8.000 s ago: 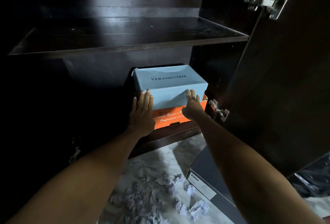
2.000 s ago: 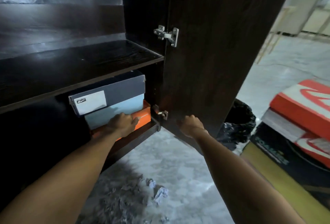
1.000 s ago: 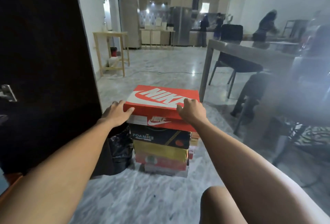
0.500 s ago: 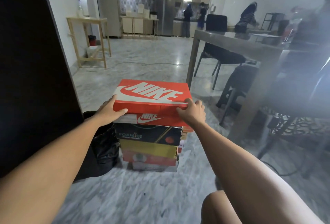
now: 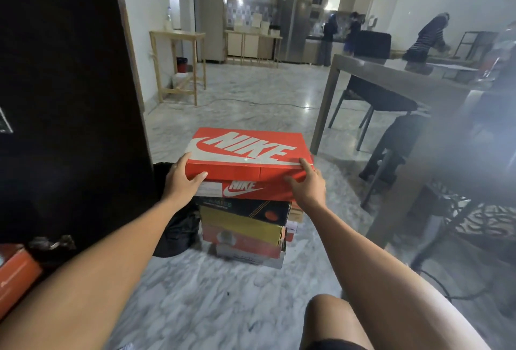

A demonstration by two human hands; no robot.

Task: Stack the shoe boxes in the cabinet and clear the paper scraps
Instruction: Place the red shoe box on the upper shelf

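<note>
A red Nike shoe box (image 5: 248, 154) is the top one of a pile of several shoe boxes (image 5: 245, 224) on the marble floor. My left hand (image 5: 183, 179) grips its left front corner and my right hand (image 5: 307, 182) grips its right front corner. The box sits slightly raised and tilted over a second red Nike box (image 5: 251, 189). The dark cabinet door (image 5: 69, 98) stands open on the left. An orange box (image 5: 16, 274) shows at the lower left edge, inside the cabinet. No paper scraps are in view.
A black bin bag (image 5: 176, 227) sits between the cabinet door and the pile. A grey table (image 5: 405, 76) with dark chairs stands on the right. A cable runs over the floor at right. People stand far back in the kitchen.
I turned from the cabinet to the pile on the floor. Both hands took hold of the top red Nike box, which has since risen a little off the box beneath.
</note>
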